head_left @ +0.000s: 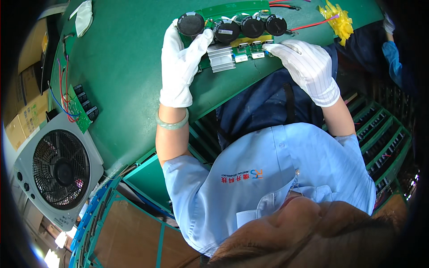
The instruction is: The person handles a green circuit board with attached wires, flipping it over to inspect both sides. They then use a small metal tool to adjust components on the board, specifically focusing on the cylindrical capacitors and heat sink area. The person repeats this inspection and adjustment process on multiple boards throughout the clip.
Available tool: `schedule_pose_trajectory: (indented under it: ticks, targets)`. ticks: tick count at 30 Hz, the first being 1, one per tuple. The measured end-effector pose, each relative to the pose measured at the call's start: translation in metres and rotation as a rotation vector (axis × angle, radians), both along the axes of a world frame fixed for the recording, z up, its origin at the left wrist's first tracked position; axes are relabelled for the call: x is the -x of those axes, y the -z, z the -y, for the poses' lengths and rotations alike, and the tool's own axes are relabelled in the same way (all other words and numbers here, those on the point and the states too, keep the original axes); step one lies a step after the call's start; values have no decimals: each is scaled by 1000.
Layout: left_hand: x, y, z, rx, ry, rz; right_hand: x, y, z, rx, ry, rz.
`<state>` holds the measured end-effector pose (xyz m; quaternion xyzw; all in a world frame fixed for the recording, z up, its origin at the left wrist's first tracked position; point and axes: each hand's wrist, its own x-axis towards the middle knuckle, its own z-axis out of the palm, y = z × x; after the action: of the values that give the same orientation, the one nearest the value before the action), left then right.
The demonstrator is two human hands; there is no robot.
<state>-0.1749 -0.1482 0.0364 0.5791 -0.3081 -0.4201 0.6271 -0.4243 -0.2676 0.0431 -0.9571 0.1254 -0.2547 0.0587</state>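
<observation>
A green circuit board (243, 8) is held at the top of the view, over the green table. Several black cylindrical capacitors (226, 30) stand in a row on it, with a finned silver heatsink (221, 58) and small white block parts (241, 58) along the near edge. My left hand (181, 62), in a white glove, grips the board's left end, thumb and fingers around the leftmost capacitor (191, 24). My right hand (306, 67), in a striped white glove, is closed at the board's near right corner, its fingertips on the edge; the thumb is mostly hidden.
Red and black wires (308, 26) run right from the board toward a crumpled yellow bundle (337, 22). Left on the green table (129, 89) are another wired board (79, 109), a box fan (60, 167) and a white glove (83, 18). Another person's sleeve (393, 58) shows far right.
</observation>
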Motion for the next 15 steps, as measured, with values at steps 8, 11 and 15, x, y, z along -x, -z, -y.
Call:
schedule_pose_trajectory:
  ticks: [8,11,15]
  targets:
    - [0,1,-2,0,2,13,-3,-13,6,-145,-109,8]
    - [1,0,-2,1,-5,1,-9,-7,7,-331,-183,63]
    - [-1,2,-2,-4,1,38,-19,-8,6,-668,-302,-10]
